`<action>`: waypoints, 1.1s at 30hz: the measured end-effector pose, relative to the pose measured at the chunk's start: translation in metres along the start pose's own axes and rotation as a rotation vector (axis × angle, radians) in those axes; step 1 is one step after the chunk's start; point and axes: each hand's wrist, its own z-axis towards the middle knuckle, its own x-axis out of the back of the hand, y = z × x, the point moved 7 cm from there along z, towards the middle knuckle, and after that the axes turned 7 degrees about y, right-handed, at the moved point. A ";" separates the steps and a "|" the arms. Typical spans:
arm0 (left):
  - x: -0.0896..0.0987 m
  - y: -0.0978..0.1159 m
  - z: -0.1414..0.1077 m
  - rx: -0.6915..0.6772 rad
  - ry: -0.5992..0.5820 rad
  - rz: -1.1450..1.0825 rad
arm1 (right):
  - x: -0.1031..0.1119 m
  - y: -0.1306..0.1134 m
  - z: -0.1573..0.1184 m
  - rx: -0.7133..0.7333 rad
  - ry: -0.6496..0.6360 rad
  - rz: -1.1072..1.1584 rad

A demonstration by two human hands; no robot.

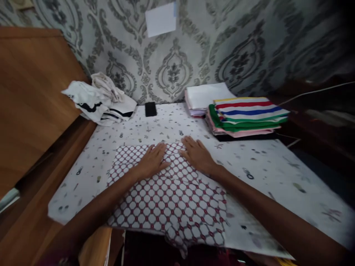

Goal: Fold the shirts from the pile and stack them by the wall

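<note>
A white cloth with a dark lattice and red dots [166,203] lies spread on the table, its near edge bunched and hanging over the table's front. My left hand [153,161] rests flat on the cloth's upper part, fingers spread. To its right, my right hand [198,155] lies palm down at the cloth's far right corner, fingers apart. Neither hand grips anything.
The table [244,195] has a printed white cover. Folded striped and green cloths [249,114] are stacked at the back right, beside white folded cloth [206,95]. Crumpled white clothes [91,99] lie back left, near a black phone-like object [151,109]. A wooden panel [36,96] stands left.
</note>
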 end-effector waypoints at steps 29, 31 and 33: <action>-0.019 0.153 -0.159 -0.629 -0.255 -0.052 | 0.109 -0.021 -0.173 -0.063 0.190 0.741; -0.028 0.157 -0.159 -0.613 -0.253 -0.012 | 0.109 -0.027 -0.176 -0.001 0.175 0.720; -0.027 0.159 -0.158 -0.626 -0.200 -0.012 | 0.107 -0.031 -0.177 0.053 0.150 0.686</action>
